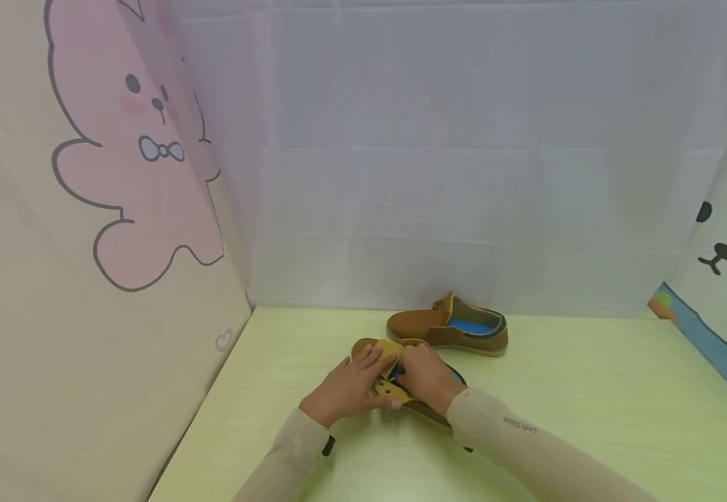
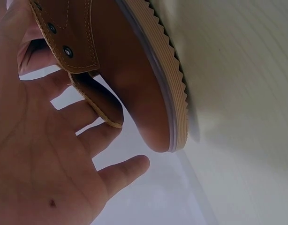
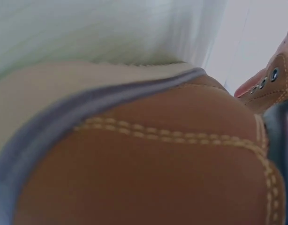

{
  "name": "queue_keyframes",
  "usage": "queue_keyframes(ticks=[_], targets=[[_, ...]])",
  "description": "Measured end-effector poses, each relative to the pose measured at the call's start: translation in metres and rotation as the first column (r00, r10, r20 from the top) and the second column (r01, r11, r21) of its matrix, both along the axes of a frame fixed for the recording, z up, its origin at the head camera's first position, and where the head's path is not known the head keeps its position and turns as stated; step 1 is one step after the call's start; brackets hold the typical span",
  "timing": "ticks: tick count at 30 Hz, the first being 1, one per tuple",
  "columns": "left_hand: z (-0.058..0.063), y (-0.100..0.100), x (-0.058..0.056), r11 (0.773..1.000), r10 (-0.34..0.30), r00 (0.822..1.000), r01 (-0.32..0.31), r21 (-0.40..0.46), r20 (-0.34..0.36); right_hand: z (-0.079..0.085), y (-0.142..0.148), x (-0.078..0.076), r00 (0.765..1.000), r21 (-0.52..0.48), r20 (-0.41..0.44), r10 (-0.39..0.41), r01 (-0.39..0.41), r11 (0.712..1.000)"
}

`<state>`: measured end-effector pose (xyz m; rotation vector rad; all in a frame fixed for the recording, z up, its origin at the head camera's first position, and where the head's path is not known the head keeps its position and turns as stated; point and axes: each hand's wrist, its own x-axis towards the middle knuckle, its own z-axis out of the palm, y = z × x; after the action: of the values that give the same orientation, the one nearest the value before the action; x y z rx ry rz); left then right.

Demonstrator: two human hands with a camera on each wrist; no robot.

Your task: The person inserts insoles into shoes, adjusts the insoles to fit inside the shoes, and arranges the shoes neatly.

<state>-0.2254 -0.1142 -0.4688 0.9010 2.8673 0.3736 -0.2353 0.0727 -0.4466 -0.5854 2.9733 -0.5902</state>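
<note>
A brown lace-less shoe [image 1: 426, 411] with a blue insole lies on the table under both hands, its toe pointing to the far left. My left hand [image 1: 351, 383] spreads its fingers over the raised tan tongue [image 1: 390, 348], its thumb by the near eyelet flap [image 1: 388, 390]. From the left wrist, straight fingers show behind the tongue [image 2: 99, 101]. My right hand [image 1: 426, 376] reaches into the shoe's opening with curled fingers at the far eyelet flap; its fingertips are hidden. The shoe's stitched side [image 3: 148, 168] fills the right wrist view.
The matching brown shoe [image 1: 420, 328] stands just behind, toe to the left, with its blue insole showing. A pale yellow-green table [image 1: 589, 390] extends to both sides. A white cloth backdrop [image 1: 464, 139] rises at the back, and printed cloth panels [image 1: 137, 209] stand at the sides.
</note>
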Motion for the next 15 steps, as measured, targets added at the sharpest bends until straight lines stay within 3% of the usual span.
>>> queue_keyframes(ticks=[8,15], targets=[[0.0013,0.0001,0.0021,1.000,0.002,1.000,-0.002,-0.008,0.008,-0.0036,-0.0006,0.0018,0.999,0.037,-0.039,0.012,-0.010,0.999],[0.0021,0.0006,-0.0003,1.000,0.007,1.000,-0.007,-0.011,0.013,-0.0060,0.0062,-0.0001,0.996,-0.039,-0.028,0.085,-0.086,0.996]])
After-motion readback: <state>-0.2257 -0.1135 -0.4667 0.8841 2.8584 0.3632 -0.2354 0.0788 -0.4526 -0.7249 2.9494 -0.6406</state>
